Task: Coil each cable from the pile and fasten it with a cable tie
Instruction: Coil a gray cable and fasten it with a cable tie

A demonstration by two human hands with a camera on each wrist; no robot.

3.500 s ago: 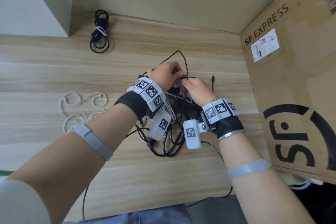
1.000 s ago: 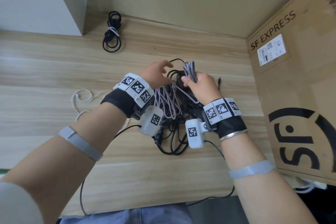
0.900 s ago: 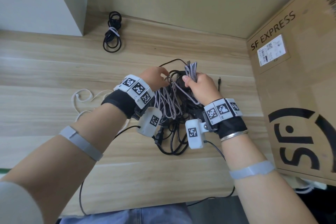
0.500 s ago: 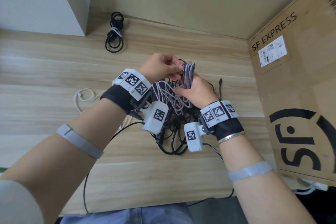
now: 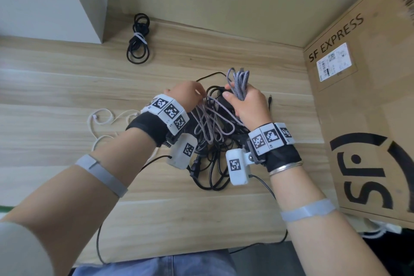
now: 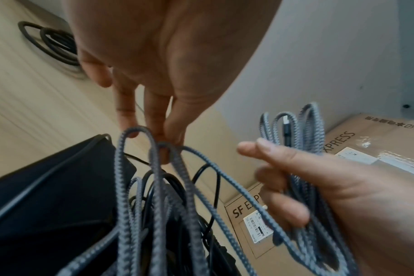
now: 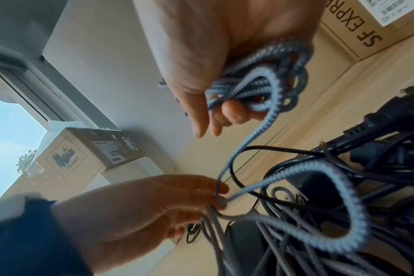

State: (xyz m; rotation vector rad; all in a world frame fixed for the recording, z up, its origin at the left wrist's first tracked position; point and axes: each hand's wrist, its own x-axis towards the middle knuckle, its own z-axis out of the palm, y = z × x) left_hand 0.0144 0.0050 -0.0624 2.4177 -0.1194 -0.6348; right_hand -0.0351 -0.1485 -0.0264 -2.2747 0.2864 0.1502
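A grey braided cable (image 5: 239, 83) is partly folded into a bunch of loops that my right hand (image 5: 246, 103) grips, the loop ends sticking up above the fist (image 6: 293, 127) (image 7: 267, 74). Its loose part hangs down in loops (image 5: 210, 125) between my wrists. My left hand (image 5: 188, 96) pinches a strand of this braided cable (image 6: 163, 149) (image 7: 220, 201) with thumb and fingertips. Under both hands lies the pile of tangled black cables (image 5: 210, 163) with a black plug (image 7: 395, 115).
A coiled black cable (image 5: 139, 42) with a white tie lies at the back left. White cable ties (image 5: 100, 119) lie left of my left wrist. A large SF EXPRESS carton (image 5: 363, 119) walls the right side. A white box (image 5: 44, 0) stands at back left.
My hands have drawn apart: the left hand moved left and down with a strand of the braided cable, while the right hand keeps the folded bunch raised.
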